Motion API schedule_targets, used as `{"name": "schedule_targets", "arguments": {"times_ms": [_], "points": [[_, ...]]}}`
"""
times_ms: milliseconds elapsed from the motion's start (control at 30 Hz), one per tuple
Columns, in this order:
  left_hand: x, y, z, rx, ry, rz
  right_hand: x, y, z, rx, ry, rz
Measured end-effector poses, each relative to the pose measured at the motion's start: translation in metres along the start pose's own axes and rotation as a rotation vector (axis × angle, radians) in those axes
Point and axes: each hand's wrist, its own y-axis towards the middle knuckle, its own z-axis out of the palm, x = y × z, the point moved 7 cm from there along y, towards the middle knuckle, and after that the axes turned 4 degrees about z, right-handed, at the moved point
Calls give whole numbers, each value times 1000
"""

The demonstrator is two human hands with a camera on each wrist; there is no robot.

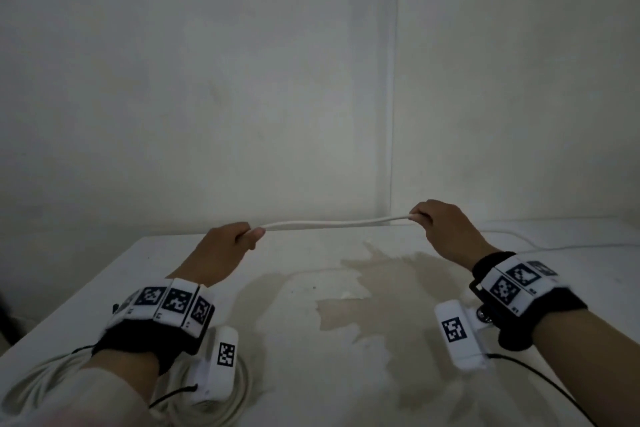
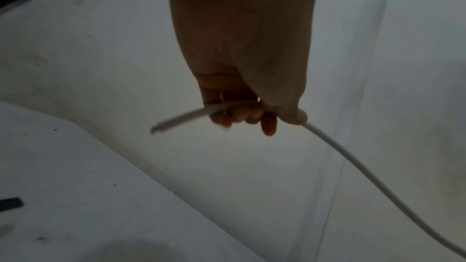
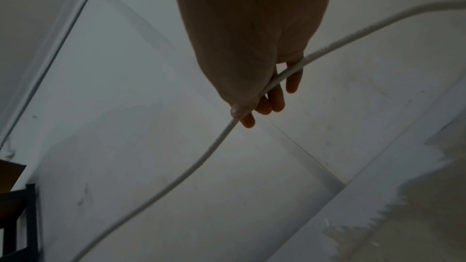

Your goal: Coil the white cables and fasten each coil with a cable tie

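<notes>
A white cable [image 1: 332, 224] is stretched in the air between both hands, above the far part of the white table [image 1: 294, 374]. My left hand [image 1: 242, 236] grips it near one end; in the left wrist view a short tail of the cable [image 2: 181, 120] sticks out past the curled fingers [image 2: 252, 115]. My right hand [image 1: 420, 217] pinches the cable between thumb and fingers [image 3: 269, 101], and the cable [image 3: 353, 37] runs on behind it. A further stretch of cable [image 1: 540, 246] lies on the table at far right. A coiled white cable [image 1: 239, 388] lies under my left forearm.
The table has a brownish stain [image 1: 391, 288] in its middle and right part. A pale wall [image 1: 242, 97] rises right behind the table. A black strip [image 2: 10, 203] lies on the table in the left wrist view. Dark furniture [image 3: 15, 216] stands beyond the table's left edge.
</notes>
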Motion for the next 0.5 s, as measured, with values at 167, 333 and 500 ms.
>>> {"name": "schedule_targets", "arguments": {"times_ms": [167, 333, 500], "points": [[-11, -13, -31, -209, 16, 26, -2, -24, -4, 13, 60, 0], [-13, -28, -42, -273, -47, -12, -12, -40, -6, -3, 26, -35], [-32, -38, -34, -304, -160, 31, -21, -50, 11, 25, -179, -66]]}}
